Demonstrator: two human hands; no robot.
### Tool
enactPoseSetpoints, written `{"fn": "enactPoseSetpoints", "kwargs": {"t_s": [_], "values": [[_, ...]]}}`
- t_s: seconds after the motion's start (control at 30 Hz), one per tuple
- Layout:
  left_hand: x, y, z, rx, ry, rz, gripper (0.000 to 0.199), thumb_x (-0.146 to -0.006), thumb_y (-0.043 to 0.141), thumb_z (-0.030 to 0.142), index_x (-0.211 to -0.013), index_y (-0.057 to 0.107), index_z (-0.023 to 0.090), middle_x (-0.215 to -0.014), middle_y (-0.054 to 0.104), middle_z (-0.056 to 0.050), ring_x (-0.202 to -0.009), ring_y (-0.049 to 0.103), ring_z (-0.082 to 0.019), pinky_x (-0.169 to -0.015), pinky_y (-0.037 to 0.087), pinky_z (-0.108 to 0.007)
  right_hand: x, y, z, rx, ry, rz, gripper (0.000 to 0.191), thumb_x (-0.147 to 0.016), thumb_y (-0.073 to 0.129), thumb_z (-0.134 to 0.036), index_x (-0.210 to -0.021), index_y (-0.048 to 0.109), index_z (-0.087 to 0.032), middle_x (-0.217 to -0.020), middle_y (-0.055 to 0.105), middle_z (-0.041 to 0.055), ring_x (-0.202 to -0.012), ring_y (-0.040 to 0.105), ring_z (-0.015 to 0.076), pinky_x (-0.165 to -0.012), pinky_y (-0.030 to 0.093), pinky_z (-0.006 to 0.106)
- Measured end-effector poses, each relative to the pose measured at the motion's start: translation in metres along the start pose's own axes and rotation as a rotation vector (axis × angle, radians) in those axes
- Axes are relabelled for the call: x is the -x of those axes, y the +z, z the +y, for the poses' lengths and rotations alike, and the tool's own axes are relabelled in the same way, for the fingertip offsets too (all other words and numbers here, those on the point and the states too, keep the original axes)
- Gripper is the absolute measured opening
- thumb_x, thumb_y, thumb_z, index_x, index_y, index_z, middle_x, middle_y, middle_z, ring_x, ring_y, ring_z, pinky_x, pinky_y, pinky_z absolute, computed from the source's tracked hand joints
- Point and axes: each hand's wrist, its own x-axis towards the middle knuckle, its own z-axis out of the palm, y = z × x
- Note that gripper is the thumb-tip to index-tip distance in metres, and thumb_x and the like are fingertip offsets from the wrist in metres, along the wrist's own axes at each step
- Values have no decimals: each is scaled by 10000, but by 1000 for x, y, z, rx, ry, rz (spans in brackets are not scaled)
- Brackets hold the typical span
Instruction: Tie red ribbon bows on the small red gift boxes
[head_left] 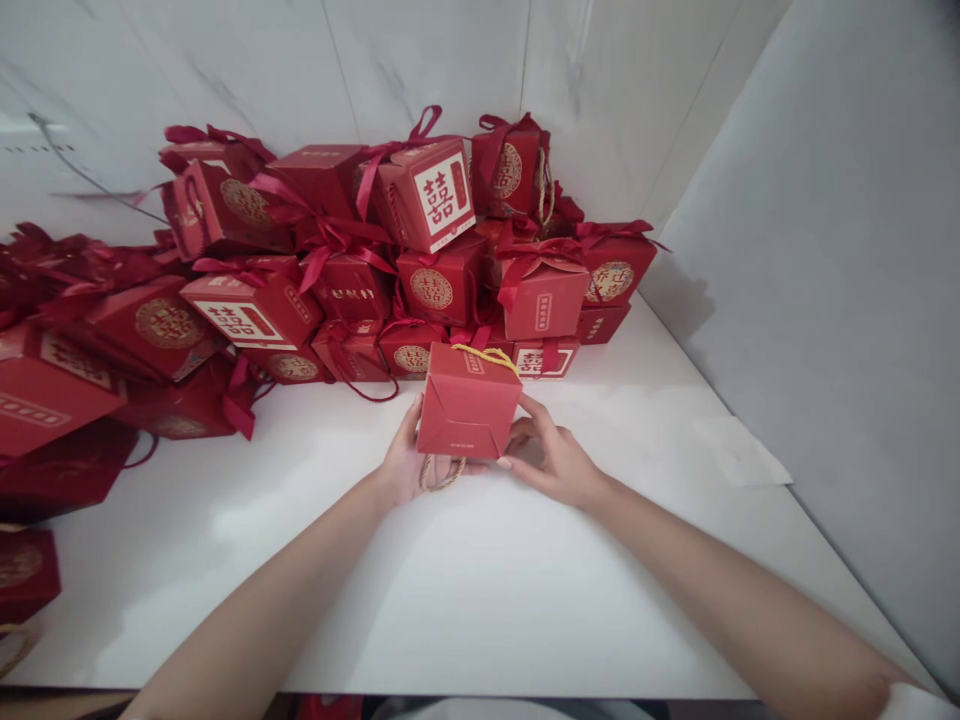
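Between my two hands is a small red gift box [469, 405], held tilted above the white table with its folded flap side towards me. A yellow cord [487, 356] lies along its far top edge, and a tan twisted cord loop [442, 478] hangs below its near edge. My left hand [405, 455] supports the box from the left and underneath, thumb on its side. My right hand [553, 450] grips the right side, fingers at the upper corner and thumb at the lower one. Just behind, similar red boxes with ribbon bows [544, 295] are stacked.
Stacked red boxes [439, 285] line the marbled wall [420, 60] and continue down the left side [52, 390]. A grey panel [840, 300] bounds the table on the right. A whitish flat piece [750, 465] lies by that edge. The white table [465, 590] extends towards me.
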Motion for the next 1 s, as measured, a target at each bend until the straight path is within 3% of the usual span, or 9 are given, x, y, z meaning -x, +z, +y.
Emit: {"fn": "enactPoseSetpoints", "kwargs": {"t_s": [0.47, 0.7, 0.8, 0.9, 1.0], "values": [[0, 1, -1, -32, 8, 31, 773, -912, 177, 708, -1206, 646, 169, -753, 714, -79, -570, 592, -171, -834, 528, -425, 0, 0, 1, -6, 3, 2, 769, -889, 640, -343, -1488, 161, -287, -959, 674, 42, -851, 686, 188, -797, 571, 344], [0, 3, -1, -44, 29, 15, 704, -867, 345, 728, -1180, 654, 178, -791, 731, -75, -622, 648, -194, -781, 551, -404, 0, 0, 1, -10, 8, 4, 766, -890, 637, -358, -1489, 167, -282, -954, 676, 42, -849, 683, 192, -797, 568, 351], [1, -1, -1, -31, 127, 77, 563, -859, 471, 646, -1121, 665, 187, -876, 747, -72, -730, 699, -227, -668, 561, -346, 1, -1, 2, -5, 8, -14, 758, -896, 624, -374, -1495, 171, -267, -978, 681, 58, -860, 676, 199, -808, 559, 361], [2, -7, -3, -81, 286, 198, 439, -774, 663, 557, -1021, 672, 193, -838, 751, -43, -701, 708, -223, -567, 556, -300, 1, -3, 4, -15, -40, -34, 796, -904, 588, -471, -1520, 141, -239, -1097, 665, 110, -933, 660, 231, -835, 545, 397], [1, -10, -3, -275, 490, 265, 613, -661, 806, 476, -1171, 601, 206, -1010, 738, -66, -855, 717, -262, -708, 598, -366, -2, -4, 7, -91, -88, -11, 875, -896, 491, -641, -1549, 70, -239, -1409, 496, 165, -1186, 566, 292, -939, 506, 462]]}}
